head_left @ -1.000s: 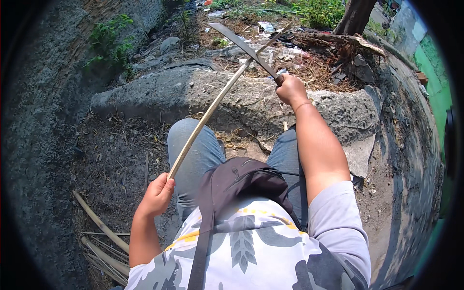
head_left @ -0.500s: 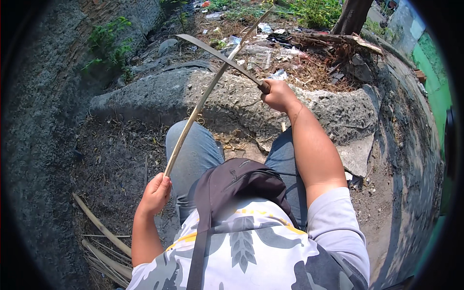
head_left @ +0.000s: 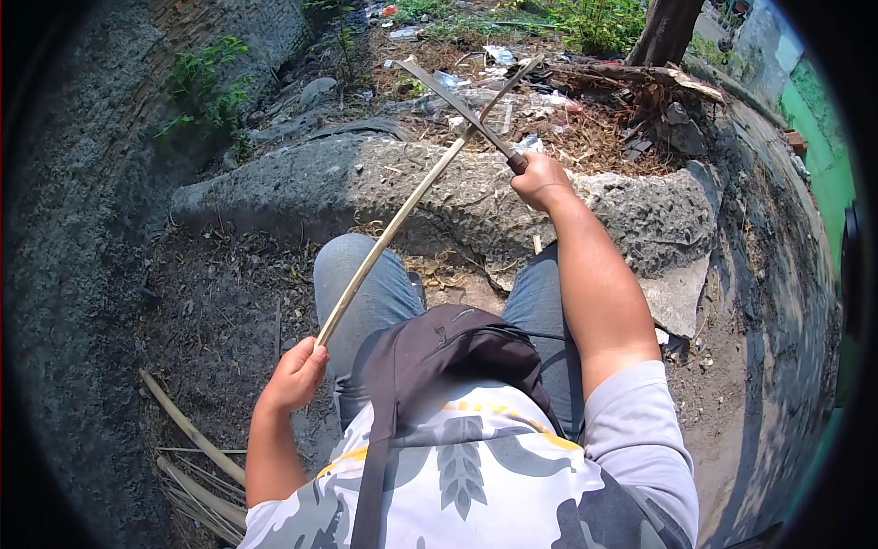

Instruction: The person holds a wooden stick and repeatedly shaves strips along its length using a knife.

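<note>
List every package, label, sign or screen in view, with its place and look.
No signs, labels or screens show.
Plastic wrappers: crumpled, whitish and pale blue, lying among dry leaves beyond the stone ledge, past the tip of the long blade.
Red scrap: small, at the top edge; too small to tell its kind.

Landmark = concrete slab [head_left: 366,188], lying across the ground just ahead of the knees. Left hand [head_left: 294,375] sits behind the slab, near side, w/ the stick [head_left: 402,215] running from it up and fwd over the slab. Right hand [head_left: 541,178] is over the slab's right part, its blade [head_left: 457,105] crossing the stick beyond the slab's far edge. Litter pile [head_left: 585,119] lies behind the slab, far right; tree trunk [head_left: 663,32] further back. Cut sticks [head_left: 187,430] lie on the ground on the near side, left of the slab.
</note>
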A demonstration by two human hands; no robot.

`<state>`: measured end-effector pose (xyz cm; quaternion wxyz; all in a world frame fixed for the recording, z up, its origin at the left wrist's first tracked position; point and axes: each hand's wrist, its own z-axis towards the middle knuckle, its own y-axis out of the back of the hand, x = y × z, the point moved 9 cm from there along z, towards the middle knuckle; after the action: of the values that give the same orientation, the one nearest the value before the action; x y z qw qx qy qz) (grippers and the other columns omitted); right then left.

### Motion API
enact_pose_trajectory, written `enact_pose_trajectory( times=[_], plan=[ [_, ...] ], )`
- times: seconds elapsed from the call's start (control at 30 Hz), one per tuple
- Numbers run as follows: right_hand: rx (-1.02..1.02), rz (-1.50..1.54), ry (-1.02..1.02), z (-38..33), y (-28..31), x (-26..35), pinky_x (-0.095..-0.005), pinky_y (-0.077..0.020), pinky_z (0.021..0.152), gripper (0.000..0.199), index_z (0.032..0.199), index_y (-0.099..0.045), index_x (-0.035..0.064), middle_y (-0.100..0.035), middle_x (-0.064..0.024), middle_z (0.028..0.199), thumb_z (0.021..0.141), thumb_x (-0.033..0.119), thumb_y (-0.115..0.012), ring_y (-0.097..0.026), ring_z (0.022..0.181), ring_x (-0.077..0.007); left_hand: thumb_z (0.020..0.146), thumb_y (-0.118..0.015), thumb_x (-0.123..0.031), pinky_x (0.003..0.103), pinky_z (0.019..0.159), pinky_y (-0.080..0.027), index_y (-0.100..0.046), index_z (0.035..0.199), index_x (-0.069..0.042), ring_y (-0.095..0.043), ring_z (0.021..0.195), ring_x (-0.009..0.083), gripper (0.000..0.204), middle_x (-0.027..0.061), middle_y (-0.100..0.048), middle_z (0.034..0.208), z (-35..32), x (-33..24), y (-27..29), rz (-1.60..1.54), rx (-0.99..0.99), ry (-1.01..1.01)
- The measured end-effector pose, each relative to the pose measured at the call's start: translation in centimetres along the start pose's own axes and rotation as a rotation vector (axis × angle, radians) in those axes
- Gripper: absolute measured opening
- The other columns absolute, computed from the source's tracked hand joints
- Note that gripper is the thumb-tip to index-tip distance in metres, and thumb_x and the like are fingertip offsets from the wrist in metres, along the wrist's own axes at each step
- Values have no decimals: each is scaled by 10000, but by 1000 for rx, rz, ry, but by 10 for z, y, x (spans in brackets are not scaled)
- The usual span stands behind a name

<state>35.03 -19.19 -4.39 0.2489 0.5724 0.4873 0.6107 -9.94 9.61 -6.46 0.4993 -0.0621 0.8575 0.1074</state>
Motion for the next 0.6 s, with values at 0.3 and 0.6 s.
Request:
enact_pose_trajectory(
  times=[0.3, 0.6],
  plan=[
    [83, 486, 257, 2, -10, 10, -404, -515, 677, 219, 950, -677, 37, -693, -102, 784, 767, 157, -691, -666, 729, -252, 1120, -512, -372, 231, 452, -310, -540, 955, -116, -367, 521, 53, 306, -65, -428, 675, 1, -12, -8, -73, 5, 5],
    [-177, -182, 733, -76, 5, 108, -496, -552, 716, 99, 864, -616, 134, -714, -128, 821, 829, 192, -687, -714, 827, -384, 1121, -508, -379, 225, 451, -303, -540, 999, -123, -356, 524, 42, 286, -75, -411, 672, 7, -10, -4, -116, -63, -30]
  ],
)
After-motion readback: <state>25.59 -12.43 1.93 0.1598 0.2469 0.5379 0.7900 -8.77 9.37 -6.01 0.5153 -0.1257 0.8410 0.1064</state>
